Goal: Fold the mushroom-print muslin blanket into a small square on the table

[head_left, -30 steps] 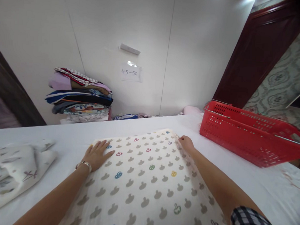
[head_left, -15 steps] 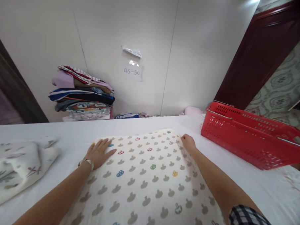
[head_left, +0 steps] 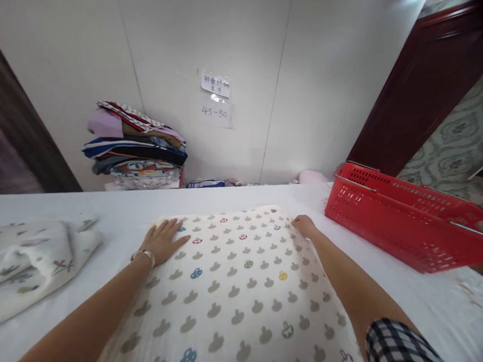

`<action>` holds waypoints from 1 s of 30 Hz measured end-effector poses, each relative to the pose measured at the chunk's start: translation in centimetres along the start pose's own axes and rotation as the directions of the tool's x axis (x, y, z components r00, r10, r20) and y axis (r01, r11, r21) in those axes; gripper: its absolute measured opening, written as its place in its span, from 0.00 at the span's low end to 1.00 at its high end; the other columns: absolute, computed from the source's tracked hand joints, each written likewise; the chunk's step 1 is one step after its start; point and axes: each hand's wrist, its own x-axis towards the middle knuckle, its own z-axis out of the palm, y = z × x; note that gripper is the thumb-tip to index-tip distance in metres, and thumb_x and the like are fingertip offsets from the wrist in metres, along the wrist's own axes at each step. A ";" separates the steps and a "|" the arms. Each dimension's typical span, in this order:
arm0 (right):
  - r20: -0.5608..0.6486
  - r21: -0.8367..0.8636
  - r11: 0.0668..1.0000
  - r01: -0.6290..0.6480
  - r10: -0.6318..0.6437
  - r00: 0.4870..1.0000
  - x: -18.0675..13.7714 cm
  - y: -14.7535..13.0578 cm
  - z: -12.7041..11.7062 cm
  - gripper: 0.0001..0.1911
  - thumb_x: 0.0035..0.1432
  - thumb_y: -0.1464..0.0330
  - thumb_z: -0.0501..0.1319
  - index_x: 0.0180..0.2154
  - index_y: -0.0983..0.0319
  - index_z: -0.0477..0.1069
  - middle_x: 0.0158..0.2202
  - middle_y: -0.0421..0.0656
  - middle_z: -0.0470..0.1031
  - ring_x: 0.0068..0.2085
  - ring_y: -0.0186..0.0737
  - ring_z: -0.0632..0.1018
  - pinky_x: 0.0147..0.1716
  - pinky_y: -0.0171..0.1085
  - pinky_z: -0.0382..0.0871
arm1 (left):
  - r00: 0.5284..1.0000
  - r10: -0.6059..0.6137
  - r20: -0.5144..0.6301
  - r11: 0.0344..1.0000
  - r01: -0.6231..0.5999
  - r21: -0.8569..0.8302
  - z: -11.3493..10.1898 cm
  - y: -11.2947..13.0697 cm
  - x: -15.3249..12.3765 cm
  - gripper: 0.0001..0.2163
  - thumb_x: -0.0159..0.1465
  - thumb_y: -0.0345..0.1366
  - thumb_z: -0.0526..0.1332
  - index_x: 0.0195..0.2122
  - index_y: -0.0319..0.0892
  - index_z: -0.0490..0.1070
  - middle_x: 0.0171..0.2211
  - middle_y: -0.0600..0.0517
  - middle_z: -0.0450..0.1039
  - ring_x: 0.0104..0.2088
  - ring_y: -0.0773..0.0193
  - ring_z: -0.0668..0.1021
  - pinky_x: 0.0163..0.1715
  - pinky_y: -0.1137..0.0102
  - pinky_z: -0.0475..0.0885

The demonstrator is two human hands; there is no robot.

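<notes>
A white cloth printed with grey and coloured mushrooms lies spread in front of me, running out of view at the bottom. My left hand rests flat on its far left corner, fingers spread, a bracelet at the wrist. At the far right corner, my right hand has its fingers closed on the cloth's edge; the fingertips are partly hidden. Off to the left is a second white cloth with a plant print, loosely crumpled and touched by neither hand.
A red plastic basket with metal handles stands at the right on the white-covered table. Behind the table's far edge rises a stack of folded fabrics. Handwritten paper labels are taped to the pale wall.
Both hands keep their places at the cloth's far corners. The view has shifted slightly, and the upper wall label, curled over before, now hangs flatter with its writing visible.
</notes>
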 end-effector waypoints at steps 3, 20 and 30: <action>0.014 0.002 1.000 0.012 -0.012 1.000 0.0 -0.5 -0.3 0.08 0.48 0.70 0.61 0.31 0.64 0.76 0.35 0.47 0.77 0.37 0.41 0.76 0.31 0.31 0.63 | 1.000 0.002 -0.001 1.000 -0.002 -0.006 0.1 -0.1 0.1 0.33 0.60 0.57 0.44 0.63 0.47 0.49 0.65 0.54 0.43 0.64 0.57 0.45 0.62 0.58 0.39; -0.021 0.065 0.996 -0.058 0.059 0.998 -0.3 -0.4 -0.5 0.08 0.51 0.68 0.59 0.33 0.64 0.75 0.37 0.47 0.77 0.37 0.39 0.76 0.29 0.29 0.64 | 0.999 0.022 -0.035 0.998 -0.024 -0.055 0.8 -0.5 0.2 0.34 0.59 0.59 0.44 0.63 0.47 0.50 0.65 0.53 0.44 0.64 0.56 0.45 0.61 0.56 0.39; -0.084 -0.012 0.998 -0.054 0.053 0.995 0.5 -0.1 0.1 0.14 0.52 0.67 0.59 0.41 0.64 0.72 0.43 0.49 0.75 0.43 0.42 0.74 0.37 0.32 0.64 | 0.999 0.022 -0.025 0.998 -0.023 -0.052 0.7 -0.3 0.1 0.34 0.59 0.59 0.44 0.63 0.47 0.49 0.65 0.54 0.43 0.64 0.56 0.45 0.61 0.57 0.39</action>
